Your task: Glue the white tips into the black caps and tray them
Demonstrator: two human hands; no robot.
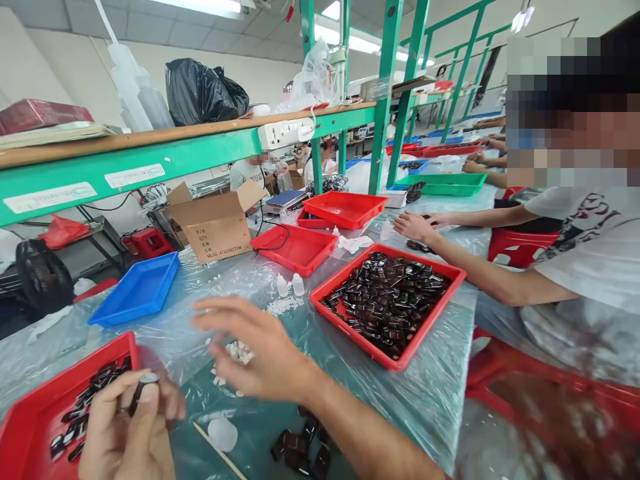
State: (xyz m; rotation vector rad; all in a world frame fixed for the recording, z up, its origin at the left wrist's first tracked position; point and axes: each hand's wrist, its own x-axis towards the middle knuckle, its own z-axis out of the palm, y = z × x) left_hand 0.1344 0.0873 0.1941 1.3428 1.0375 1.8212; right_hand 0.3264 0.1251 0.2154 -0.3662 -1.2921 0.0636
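Note:
My left hand [127, 427] pinches a small glossy black part [137, 397] with a pale patch on its top, in front of the left red tray [30, 400], where similar dark parts lie. Slightly blurred, my right hand [255, 350] hovers over the table with fingers apart, holding nothing I can see. Below it lie small white pieces [240, 352]. Nearer to me are a thin wooden stick [220, 452], a small translucent cup [223, 433] and a cluster of loose black parts [300, 450], which my right forearm partly covers.
To the right, a large red tray [320, 303] is heaped with black parts. Two small white bottles [290, 285], a blue tray [137, 287], more red trays [300, 250] and a cardboard box [215, 227] stand beyond. A co-worker's hands [420, 225] are at the table's right side.

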